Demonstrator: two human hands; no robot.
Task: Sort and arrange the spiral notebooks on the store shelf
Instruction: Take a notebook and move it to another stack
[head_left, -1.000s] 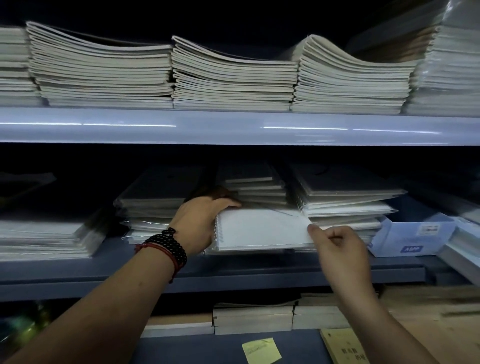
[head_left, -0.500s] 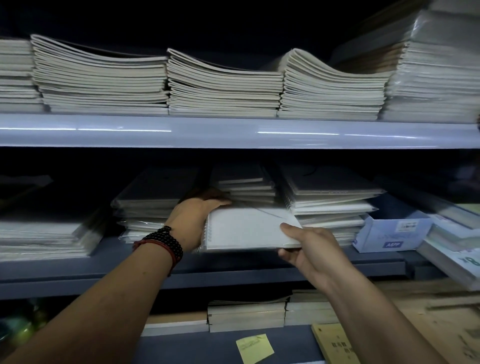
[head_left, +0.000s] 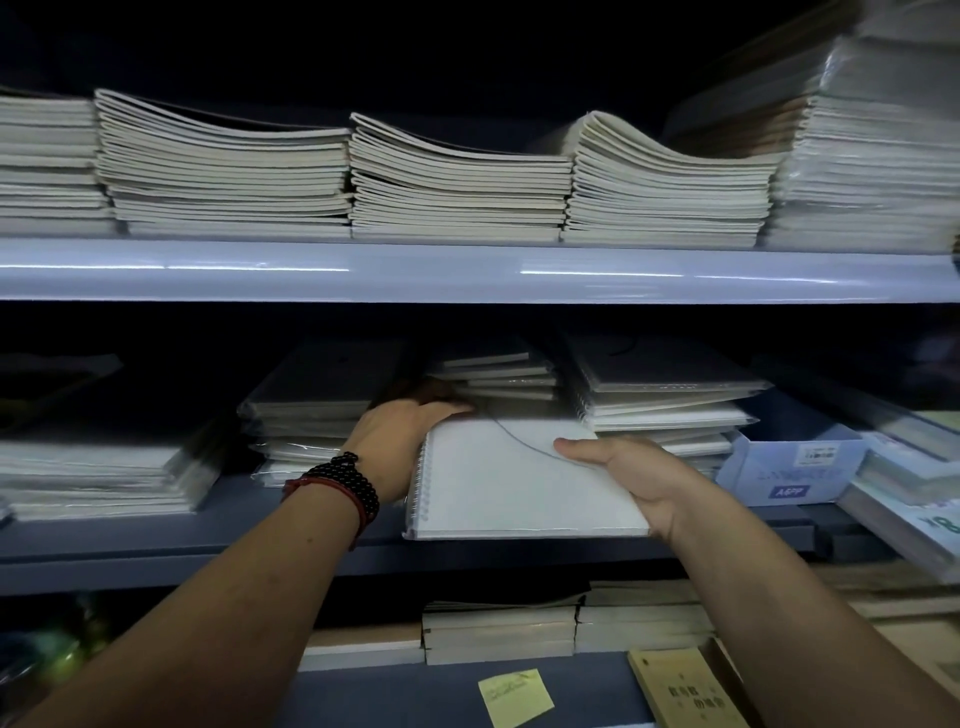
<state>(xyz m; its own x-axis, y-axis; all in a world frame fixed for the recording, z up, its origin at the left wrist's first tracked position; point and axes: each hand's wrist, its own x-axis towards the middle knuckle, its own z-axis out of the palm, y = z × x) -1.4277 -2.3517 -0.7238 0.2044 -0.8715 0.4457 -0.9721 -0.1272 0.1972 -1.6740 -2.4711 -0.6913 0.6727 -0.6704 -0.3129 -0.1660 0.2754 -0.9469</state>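
Note:
A white spiral notebook (head_left: 511, 488) lies at the front of the middle shelf (head_left: 156, 551), its coil along the left edge. My left hand (head_left: 402, 434) grips its far left corner, fingers reaching back into the dark. My right hand (head_left: 628, 470) holds its right edge, thumb on top of the cover and fingers underneath. Behind it stand stacks of wrapped spiral notebooks: one on the left (head_left: 306, 415), a small one in the middle (head_left: 498, 376) and one on the right (head_left: 665, 395).
The upper shelf (head_left: 467, 270) carries several piles of thin exercise books (head_left: 223, 171). A blue box (head_left: 789, 470) sits to the right of the stacks. Below lie more book piles (head_left: 561, 629), a yellow sticky note (head_left: 514, 696) and a yellow booklet (head_left: 685, 693).
My right hand went from a pinch at the notebook's right corner to a grip on its right edge, thumb on top. The notebook has slid forward toward the shelf's front edge.

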